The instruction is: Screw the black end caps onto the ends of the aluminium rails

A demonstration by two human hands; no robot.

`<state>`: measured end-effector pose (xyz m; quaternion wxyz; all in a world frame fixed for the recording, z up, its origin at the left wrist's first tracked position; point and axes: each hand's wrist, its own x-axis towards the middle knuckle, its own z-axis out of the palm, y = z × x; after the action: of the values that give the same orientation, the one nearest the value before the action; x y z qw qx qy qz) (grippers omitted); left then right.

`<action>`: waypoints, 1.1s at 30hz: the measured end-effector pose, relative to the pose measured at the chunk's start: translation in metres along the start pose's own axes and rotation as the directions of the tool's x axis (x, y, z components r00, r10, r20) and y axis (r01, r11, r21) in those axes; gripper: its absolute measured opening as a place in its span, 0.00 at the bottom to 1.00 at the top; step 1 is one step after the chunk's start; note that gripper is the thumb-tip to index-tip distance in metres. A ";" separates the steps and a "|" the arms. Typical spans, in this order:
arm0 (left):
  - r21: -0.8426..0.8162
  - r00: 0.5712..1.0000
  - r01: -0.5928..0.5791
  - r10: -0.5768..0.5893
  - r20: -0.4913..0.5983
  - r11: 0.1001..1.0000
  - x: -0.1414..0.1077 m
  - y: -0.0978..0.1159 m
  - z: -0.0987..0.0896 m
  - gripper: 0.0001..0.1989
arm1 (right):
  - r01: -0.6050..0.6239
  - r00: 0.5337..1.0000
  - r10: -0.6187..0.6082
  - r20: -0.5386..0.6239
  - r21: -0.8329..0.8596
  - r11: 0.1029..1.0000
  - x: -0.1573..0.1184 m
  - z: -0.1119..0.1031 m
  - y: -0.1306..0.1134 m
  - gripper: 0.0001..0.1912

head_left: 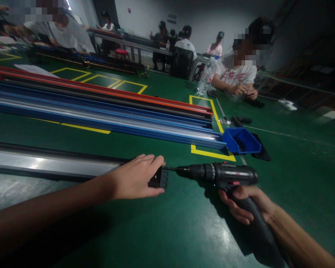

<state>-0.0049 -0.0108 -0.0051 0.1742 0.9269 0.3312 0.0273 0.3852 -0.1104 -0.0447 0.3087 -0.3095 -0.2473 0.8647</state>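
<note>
My left hand [138, 176] is wrapped over the right end of a long silver and black rail [53, 162], where a black end piece [164, 178] with small slots shows past the fingers. In my right hand [247, 204] is a black cordless drill [231, 175], held by its grip and lying level. Its long bit points left and its tip reaches the end piece beside my left fingers; the exact contact point is too small to tell.
Behind the rail lie several long blue profiles [128, 124] and an orange one [145, 97]. A blue bin [242, 140] with small dark parts stands at their right end. Farther back are a plastic bottle [207, 76] and a person [237, 72] at the table's far side.
</note>
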 end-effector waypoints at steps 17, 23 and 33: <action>-0.009 1.000 0.013 -0.013 0.013 1.000 0.000 0.001 -0.002 0.27 | 0.030 1.000 -0.030 0.008 -0.040 0.999 0.003 -0.001 0.002 0.15; -0.014 1.000 0.008 -0.008 0.005 1.000 0.000 0.002 -0.003 0.25 | 0.035 0.999 -0.034 0.020 -0.051 0.998 0.004 -0.002 0.001 0.15; -0.014 1.000 0.008 -0.008 0.005 1.000 -0.001 0.001 -0.002 0.25 | 0.032 0.999 -0.032 0.007 -0.059 0.998 0.003 -0.001 0.001 0.15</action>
<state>-0.0049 -0.0114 -0.0027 0.1817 0.9244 0.3343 0.0265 0.3842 -0.1090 -0.0473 0.3123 -0.3119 -0.2788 0.8529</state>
